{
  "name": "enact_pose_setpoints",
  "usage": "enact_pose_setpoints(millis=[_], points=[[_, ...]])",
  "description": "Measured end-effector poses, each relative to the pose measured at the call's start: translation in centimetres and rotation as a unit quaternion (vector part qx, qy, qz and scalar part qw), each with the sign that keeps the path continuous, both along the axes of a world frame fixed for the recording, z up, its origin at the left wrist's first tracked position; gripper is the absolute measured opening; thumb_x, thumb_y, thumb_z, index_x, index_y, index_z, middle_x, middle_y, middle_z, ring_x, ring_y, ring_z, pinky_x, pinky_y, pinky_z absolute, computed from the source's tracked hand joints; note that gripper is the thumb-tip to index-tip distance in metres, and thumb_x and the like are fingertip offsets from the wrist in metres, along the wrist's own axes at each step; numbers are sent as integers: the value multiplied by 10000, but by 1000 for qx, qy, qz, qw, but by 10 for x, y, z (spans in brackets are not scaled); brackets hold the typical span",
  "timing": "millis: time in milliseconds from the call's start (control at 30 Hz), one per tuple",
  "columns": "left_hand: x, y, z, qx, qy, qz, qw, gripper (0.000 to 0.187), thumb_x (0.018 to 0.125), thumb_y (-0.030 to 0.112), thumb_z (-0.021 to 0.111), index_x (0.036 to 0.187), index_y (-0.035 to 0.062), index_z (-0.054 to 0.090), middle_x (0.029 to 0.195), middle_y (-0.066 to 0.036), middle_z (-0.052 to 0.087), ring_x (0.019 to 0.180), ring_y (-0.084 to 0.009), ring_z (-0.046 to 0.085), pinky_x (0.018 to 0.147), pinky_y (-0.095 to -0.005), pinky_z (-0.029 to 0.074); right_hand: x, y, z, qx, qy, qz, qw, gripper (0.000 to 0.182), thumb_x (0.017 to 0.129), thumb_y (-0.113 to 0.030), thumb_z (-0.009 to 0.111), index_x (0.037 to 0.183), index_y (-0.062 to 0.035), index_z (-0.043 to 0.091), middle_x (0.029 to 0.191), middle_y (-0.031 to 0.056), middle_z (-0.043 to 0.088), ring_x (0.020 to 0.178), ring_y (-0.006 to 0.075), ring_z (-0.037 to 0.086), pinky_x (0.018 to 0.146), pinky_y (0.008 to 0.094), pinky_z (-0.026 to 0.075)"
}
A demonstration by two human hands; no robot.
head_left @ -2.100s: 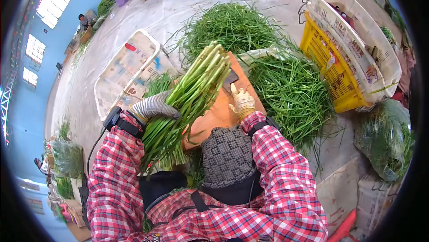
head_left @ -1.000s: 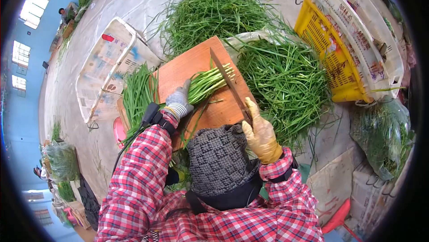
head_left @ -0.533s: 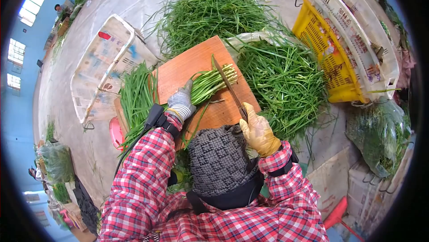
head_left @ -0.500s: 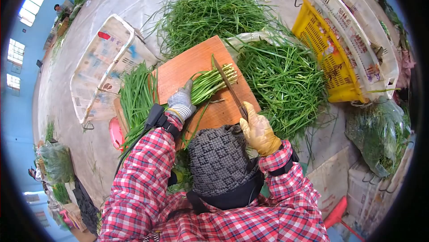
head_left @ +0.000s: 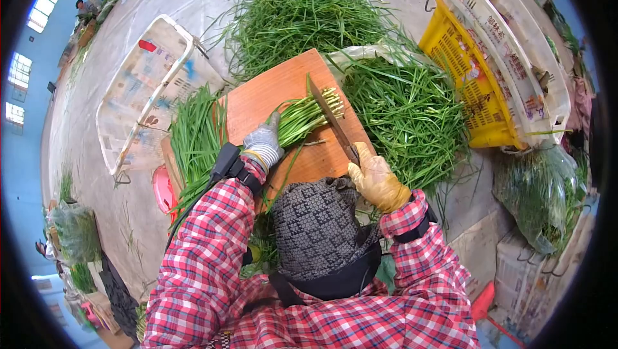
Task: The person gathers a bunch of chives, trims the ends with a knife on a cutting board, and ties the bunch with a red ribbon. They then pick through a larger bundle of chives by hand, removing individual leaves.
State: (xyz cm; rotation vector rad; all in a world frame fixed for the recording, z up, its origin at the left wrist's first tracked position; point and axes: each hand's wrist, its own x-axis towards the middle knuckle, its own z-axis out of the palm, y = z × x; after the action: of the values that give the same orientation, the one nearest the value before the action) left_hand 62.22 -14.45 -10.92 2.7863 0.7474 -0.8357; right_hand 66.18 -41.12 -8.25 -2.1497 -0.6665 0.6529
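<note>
My left hand (head_left: 262, 144), in a grey-white glove, is wrapped round a bundle of green stalks (head_left: 299, 118) lying on an orange-brown board (head_left: 257, 104). The pale cut-looking ends of the stalks point right. In a yellow glove, my right hand (head_left: 378, 180) grips the handle of a long knife (head_left: 333, 119). Its blade lies across the bundle near the pale ends, tip pointing up and left. The long leaves of the bundle hang over the board's left side, beside more greens (head_left: 196, 136).
Beyond the board is a large heap of greens (head_left: 309, 20), with another heap (head_left: 405, 117) on its right. A white crate (head_left: 138, 85) stands at left, a yellow crate (head_left: 467, 72) and white crates at right. A bagged bundle (head_left: 541, 188) lies lower right. A person (head_left: 81, 6) is far left.
The view has shifted slightly. My hands still hold the bundle and the knife, and the blade remains across the stalks with hardly any visible movement.
</note>
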Motion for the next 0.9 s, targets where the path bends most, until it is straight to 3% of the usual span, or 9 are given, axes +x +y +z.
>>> enact_pose_setpoints(millis=[167, 367, 567, 667, 700, 733, 800, 900], points=[[2, 5, -1, -9, 12, -1, 1000, 766, 722, 193, 696, 1376, 186, 296, 1139, -211, 570, 1043, -388, 594, 846, -498, 486, 15, 2, -7, 13, 77, 13, 997, 292, 862, -168, 561, 1094, -22, 459, 828, 267, 595, 803, 459, 578, 663, 510, 462], [1, 5, 7, -3, 19, -3, 1000, 633, 766, 132, 635, 1329, 169, 348, 1126, -222, 576, 1031, -387, 601, 835, -502, 489, 20, 21, -1, -37, 10, 35, 999, 289, 863, -189, 560, 1072, -9, 472, 853, 267, 594, 838, 462, 569, 728, 496, 454], [-5, 11, 5, -5, 18, -10, 1000, 616, 761, 120, 633, 1316, 141, 369, 1110, -227, 581, 1018, -390, 604, 834, -495, 489, 23, 32, 3, -62, 73, 31, 995, 313, 857, -213, 568, 1077, -9, 478, 887, 282, 602, 878, 456, 577, 753, 493, 461], [-10, 13, 2, 2, 14, -21, 1000, 643, 752, 119, 638, 1329, 135, 354, 1081, -229, 592, 1000, -394, 609, 828, -498, 489, 24, 48, -16, -55, 86, -6, 995, 318, 856, -220, 564, 1084, -16, 479, 899, 286, 604, 894, 445, 584, 764, 484, 472], [-10, 15, -2, -9, 17, -16, 1000, 715, 717, 151, 685, 1343, 148, 340, 1105, -231, 584, 1012, -395, 602, 839, -493, 487, 22, 60, -61, -35, 12, -9, 999, 382, 851, -211, 559, 1174, -26, 470, 868, 246, 612, 827, 423, 594, 758, 469, 476], [-8, 17, -3, -16, 17, -12, 1000, 790, 681, 183, 733, 1357, 161, 325, 1129, -233, 576, 1024, -397, 594, 850, -488, 486, 19, 76, -78, -29, 10, -13, 999, 382, 851, -211, 559, 1174, -26, 470, 868, 246, 612, 827, 423, 594, 758, 469, 476], [-14, 8, 4, 7, -10, 2, 1000, 757, 705, 153, 693, 1362, 165, 317, 1058, -232, 600, 982, -400, 609, 826, -490, 494, 24, 110, -83, -11, -39, -68, 997, 352, 856, -256, 561, 1109, -25, 477, 908, 277, 618, 871, 443, 595, 767, 502, 477], [-14, 9, 4, -1, -28, 24, 999, 874, 677, 199, 715, 1418, 184, 251, 1134, -236, 572, 1034, -392, 590, 874, -465, 484, 23, 107, -79, -18, -23, -79, 996, 380, 851, -261, 570, 1137, -29, 475, 889, 277, 623, 850, 447, 598, 759, 509, 478]])
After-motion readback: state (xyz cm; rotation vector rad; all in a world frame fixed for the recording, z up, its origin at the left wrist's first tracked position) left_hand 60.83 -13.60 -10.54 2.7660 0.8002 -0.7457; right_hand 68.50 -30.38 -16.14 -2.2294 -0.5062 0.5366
